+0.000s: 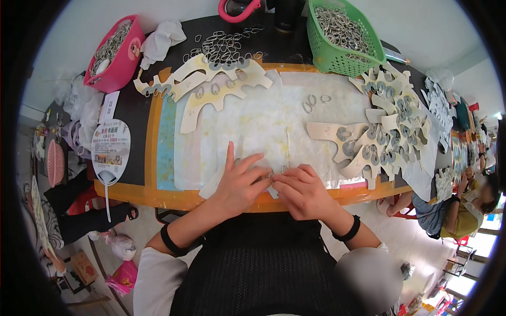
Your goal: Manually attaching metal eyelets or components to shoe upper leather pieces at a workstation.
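Observation:
My left hand [243, 184] rests at the table's near edge over a pale cut piece [210, 185], which it mostly hides. Its thumb and forefinger close around a small metal ring [271, 174], while the other fingers spread away. My right hand [301, 193] meets it from the right, thumb and fingertips pinched together; what they hold is hidden. Another ring stands just above the right fingertips. Beyond my hands lie cream cut pieces [191, 111] with wavy edges, some bearing grey oval patches and rings. A heap of similar pieces [322, 129] fills the right side.
Loose rings [226, 46] lie at the back, below a pink-handled jug [240, 10]. A pink basket [122, 72] and a green basket [340, 64] hold many rings. A white fan [112, 147] overhangs the left edge. Other people sit at the right and left.

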Demonstrator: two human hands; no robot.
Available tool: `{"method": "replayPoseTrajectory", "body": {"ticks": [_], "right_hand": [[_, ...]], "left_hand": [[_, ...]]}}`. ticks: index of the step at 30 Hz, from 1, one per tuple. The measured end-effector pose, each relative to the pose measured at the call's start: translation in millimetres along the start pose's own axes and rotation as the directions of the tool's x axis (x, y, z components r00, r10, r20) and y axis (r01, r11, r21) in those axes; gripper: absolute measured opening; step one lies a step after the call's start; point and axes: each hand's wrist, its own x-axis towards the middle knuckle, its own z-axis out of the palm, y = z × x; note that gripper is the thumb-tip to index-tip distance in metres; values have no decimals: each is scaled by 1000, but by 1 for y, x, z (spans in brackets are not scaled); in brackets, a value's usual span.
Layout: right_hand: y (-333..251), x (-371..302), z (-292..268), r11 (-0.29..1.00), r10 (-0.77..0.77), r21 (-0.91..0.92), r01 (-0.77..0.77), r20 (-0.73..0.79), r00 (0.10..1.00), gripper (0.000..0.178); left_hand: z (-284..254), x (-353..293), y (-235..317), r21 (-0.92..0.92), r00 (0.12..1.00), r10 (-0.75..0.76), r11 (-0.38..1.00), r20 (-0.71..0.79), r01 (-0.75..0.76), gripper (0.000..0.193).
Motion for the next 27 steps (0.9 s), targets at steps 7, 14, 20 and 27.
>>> {"method": "replayPoseTrajectory", "body": {"ticks": [7,14,20,27], "right_hand": [[1,-4,11,991,122,64,-121,-11,993,39],[-2,-6,13,979,162,131,-155,-43,986,46],[-2,-5,12,986,111,132,-100,-78,991,49],[-2,-3,11,992,125,-7,-125,-14,992,35]], "left_hand": [[-16,10,-2,-151,994,-23,988,107,39,15],[-8,19,-27,-322,966,78,947,246,6,26],[-9,14,-22,-251,983,124,964,138,-87,21],[-3,0,-13,-205,996,86,975,27,-79,27]]}}
